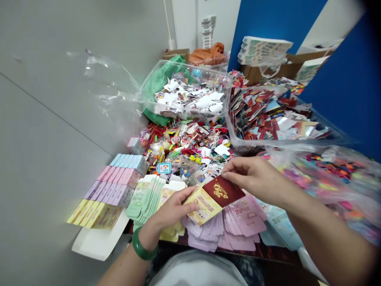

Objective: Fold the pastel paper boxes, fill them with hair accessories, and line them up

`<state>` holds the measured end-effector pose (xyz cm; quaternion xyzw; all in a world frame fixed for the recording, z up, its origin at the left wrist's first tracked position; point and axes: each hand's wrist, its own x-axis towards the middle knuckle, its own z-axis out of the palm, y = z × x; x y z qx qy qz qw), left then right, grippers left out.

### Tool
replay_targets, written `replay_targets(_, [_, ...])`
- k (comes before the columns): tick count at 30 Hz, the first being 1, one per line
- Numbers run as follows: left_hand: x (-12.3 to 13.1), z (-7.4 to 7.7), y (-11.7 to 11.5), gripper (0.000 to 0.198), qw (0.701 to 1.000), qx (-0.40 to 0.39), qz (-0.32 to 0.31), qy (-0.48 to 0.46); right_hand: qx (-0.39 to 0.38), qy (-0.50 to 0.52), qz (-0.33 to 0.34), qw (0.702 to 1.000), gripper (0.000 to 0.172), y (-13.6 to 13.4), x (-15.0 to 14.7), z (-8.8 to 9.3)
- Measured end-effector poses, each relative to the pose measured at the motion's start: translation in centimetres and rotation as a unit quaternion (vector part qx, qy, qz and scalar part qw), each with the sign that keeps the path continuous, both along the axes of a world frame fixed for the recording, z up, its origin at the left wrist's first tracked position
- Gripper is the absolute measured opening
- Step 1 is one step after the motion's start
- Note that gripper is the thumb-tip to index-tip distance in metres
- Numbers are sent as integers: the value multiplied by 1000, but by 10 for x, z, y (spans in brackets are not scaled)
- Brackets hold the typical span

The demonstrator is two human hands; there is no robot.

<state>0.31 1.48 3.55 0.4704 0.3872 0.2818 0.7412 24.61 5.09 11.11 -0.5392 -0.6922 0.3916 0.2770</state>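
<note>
My left hand (178, 204) grips a small yellow printed box (202, 206) by its left side, thumb on the front. A dark red card (224, 191) with gold print lies at the box's upper right end, partly overlapping or inside it; which one I cannot tell. My right hand (250, 174) pinches the card's upper edge between thumb and fingers. Below the hands are flat purple boxes (202, 238) and pink boxes (245, 218). Fanned green boxes (144, 198) lie left of my left hand, and light blue ones (278, 224) under my right forearm.
Filled boxes (116, 186) stand in coloured rows at the left on a white tray (98, 242). A heap of small trinkets (190, 139) covers the middle. Behind are a clear bin (186, 111) of white cutouts and a bin (285, 142) of cards. Plastic bags (342, 174) crowd the right.
</note>
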Motion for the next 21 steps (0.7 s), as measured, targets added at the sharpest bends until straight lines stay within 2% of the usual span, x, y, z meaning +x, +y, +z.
replay_targets(5, [0, -1, 0, 51, 1000, 7, 1, -2, -46, 2, 49, 998, 14, -2, -18, -11])
replay_targets(8, [1, 1, 2, 53, 1000, -10, 12, 3, -1, -2, 72, 997, 16, -8, -29, -16])
replay_targets(11, [0, 4, 2, 53, 998, -27, 49, 15, 68, -35, 24, 997, 17, -10, -22, -14])
replay_targets(13, [-4, 4, 2, 54, 996, -42, 71, 28, 92, -84, -43, 991, 16, -5, 1, -9])
replay_targets(15, [-10, 3, 3, 58, 994, -65, 85, 38, 97, -185, -145, 967, 18, 3, 41, -4])
replay_targets(16, [-13, 2, 3, 59, 992, -78, 92, 47, 89, -249, -204, 943, 19, 8, 66, -3])
replay_targets(18, [-18, -1, 5, 63, 988, -97, 105, 65, 19, -377, -319, 869, 16, 18, 117, -3])
replay_targets(19, [-20, -2, 5, 64, 986, -104, 108, 73, -39, -402, -342, 849, 13, 22, 140, -6])
replay_targets(21, [-20, -4, 7, 65, 985, -108, 108, 77, -74, -398, -348, 845, 15, 30, 176, -17])
